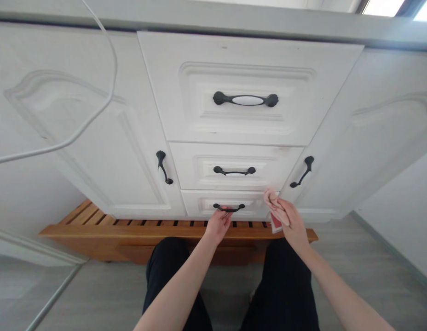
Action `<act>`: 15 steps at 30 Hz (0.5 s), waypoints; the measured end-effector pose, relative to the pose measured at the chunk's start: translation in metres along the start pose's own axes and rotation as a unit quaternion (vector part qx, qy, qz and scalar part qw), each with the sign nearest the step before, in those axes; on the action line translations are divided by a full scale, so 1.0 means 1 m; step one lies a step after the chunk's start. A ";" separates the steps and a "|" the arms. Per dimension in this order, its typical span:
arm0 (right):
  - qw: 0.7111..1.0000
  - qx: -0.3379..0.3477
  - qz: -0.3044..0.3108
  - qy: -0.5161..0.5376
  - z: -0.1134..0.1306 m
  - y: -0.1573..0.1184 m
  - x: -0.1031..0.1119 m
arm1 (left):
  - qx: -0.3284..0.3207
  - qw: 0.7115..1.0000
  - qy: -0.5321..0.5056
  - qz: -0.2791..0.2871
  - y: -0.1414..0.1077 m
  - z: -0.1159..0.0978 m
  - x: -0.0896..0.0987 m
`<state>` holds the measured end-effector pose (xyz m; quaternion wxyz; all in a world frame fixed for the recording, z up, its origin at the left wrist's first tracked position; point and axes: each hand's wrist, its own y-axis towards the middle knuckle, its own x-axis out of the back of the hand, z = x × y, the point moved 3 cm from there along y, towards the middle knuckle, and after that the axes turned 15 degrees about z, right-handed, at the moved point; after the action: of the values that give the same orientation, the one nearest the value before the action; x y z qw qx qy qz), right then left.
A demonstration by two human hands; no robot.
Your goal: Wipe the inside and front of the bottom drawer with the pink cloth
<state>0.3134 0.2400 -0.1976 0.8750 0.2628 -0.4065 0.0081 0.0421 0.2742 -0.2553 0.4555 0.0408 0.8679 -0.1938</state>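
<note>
I face a white cabinet with three stacked drawers. My left hand (pixel 218 224) reaches to the black handle (pixel 229 208) of the bottom drawer (pixel 199 203), fingers curled at it. My right hand (pixel 290 219) is at the bottom drawer's right corner, closed on a pink and red cloth (pixel 273 202) pressed against the drawer front. The middle drawer (pixel 234 166) and the top drawer (pixel 246 89) are both closed.
White cabinet doors with black handles (pixel 163 167) (pixel 303 171) flank the drawers. A slatted wooden platform (pixel 106 225) lies under the cabinet. A white cable (pixel 96 110) hangs across the left door. My legs in black trousers (pixel 285 285) are below on grey floor.
</note>
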 end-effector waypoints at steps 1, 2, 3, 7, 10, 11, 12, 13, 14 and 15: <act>0.998 -0.041 -0.029 0.043 0.004 -0.013 -0.003 | -0.006 1.000 -0.003 0.002 -0.001 0.003 0.001; 0.992 -0.079 -0.051 0.080 0.008 -0.027 -0.006 | -0.012 1.000 -0.004 0.004 -0.002 0.005 0.001; 0.985 -0.116 -0.066 0.113 0.013 -0.041 -0.009 | -0.019 1.000 -0.004 0.004 -0.003 0.008 0.002; 0.938 -0.245 -0.075 0.232 0.035 -0.087 -0.017 | -0.041 0.999 0.015 -0.002 -0.020 0.019 0.008; 0.911 -0.290 -0.098 0.276 0.056 -0.096 -0.005 | -0.030 0.999 0.037 0.004 -0.048 0.026 0.018; 0.906 -0.293 -0.116 0.283 0.064 -0.092 0.004 | -0.022 0.999 0.042 0.007 -0.059 0.029 0.022; 0.902 -0.292 -0.134 0.289 0.073 -0.086 0.015 | -0.013 0.999 0.046 0.011 -0.071 0.032 0.025; 0.900 -0.287 -0.145 0.294 0.083 -0.076 0.027 | -0.003 0.999 0.047 0.014 -0.083 0.035 0.029; 0.901 -0.280 -0.143 0.299 0.093 -0.064 0.040 | 0.004 0.999 0.048 0.016 -0.094 0.038 0.031; 0.905 -0.269 -0.124 0.304 0.105 -0.048 0.051 | 0.008 0.999 0.048 0.017 -0.104 0.041 0.034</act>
<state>0.2841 0.1397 -0.1268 0.9876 0.0507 -0.0712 -0.1306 0.0286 0.1593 -0.2720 0.4165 0.0686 0.8862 -0.1911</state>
